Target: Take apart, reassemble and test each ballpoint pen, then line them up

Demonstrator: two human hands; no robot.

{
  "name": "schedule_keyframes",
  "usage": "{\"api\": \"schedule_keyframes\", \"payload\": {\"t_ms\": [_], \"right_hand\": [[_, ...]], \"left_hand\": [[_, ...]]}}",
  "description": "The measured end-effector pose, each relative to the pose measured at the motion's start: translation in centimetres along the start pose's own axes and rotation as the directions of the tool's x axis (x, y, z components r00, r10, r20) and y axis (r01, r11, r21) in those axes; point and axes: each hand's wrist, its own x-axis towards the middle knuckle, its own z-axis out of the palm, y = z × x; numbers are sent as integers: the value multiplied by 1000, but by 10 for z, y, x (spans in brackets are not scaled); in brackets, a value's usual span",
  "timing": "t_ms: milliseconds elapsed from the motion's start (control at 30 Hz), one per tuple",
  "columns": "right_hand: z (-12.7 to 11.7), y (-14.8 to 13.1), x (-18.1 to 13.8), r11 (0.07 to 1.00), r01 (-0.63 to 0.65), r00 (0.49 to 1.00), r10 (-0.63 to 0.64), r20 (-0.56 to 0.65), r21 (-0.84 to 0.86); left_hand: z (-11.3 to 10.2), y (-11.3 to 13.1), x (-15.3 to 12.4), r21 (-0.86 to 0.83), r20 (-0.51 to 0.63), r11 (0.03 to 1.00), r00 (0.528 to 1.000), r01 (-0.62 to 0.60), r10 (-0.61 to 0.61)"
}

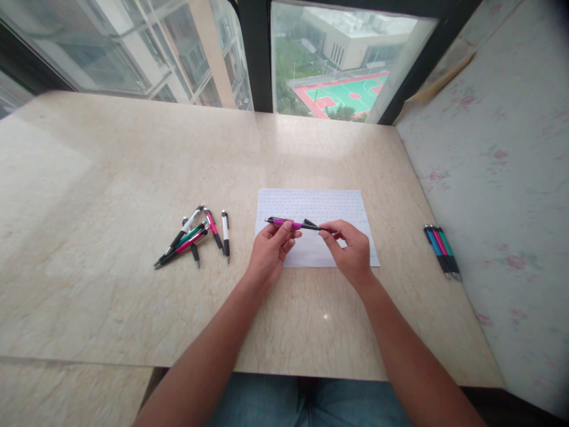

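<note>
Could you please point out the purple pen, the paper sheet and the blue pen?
Purple pen [296, 225]: head view, on its barrel.
Paper sheet [311, 250]: head view, lower middle.
Blue pen [435, 244]: head view, blue barrel.

Paper sheet [310, 248]: we found rows of writing, too small to read. We read no text elsewhere.

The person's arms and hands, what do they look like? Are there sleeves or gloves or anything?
Both forearms are bare, with no sleeves in view. The left hand and right hand wear no gloves, and no watch, bracelet or ring shows. Below, blue denim covers the legs.
</note>
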Motion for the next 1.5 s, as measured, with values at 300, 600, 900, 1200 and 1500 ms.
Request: {"api": "schedule_keyframes", "payload": {"t_ms": [300, 600, 900, 1200, 1500], "right_hand": [[-2, -3, 0, 990, 138, 989, -139, -40, -37], [-2, -4, 1, 990, 138, 990, -139, -27, -27], [-3, 1, -1, 1000, 3, 998, -1, 59, -25], [-3, 0, -1, 1000, -4, 996, 7, 94, -31], [-2, -2, -1, 1000, -7, 999, 7, 51, -4]], "left_hand": [[2, 1, -2, 5, -5, 1000, 1000, -5, 5], [1, 1, -1, 15, -8, 1000, 1000, -4, 4], [3, -1, -2, 47, 22, 999, 1000, 13, -14], [0, -3, 0, 52, 38, 998, 999, 19, -21], [1, -2, -1, 34, 24, 999, 1000, 15, -16]]}}
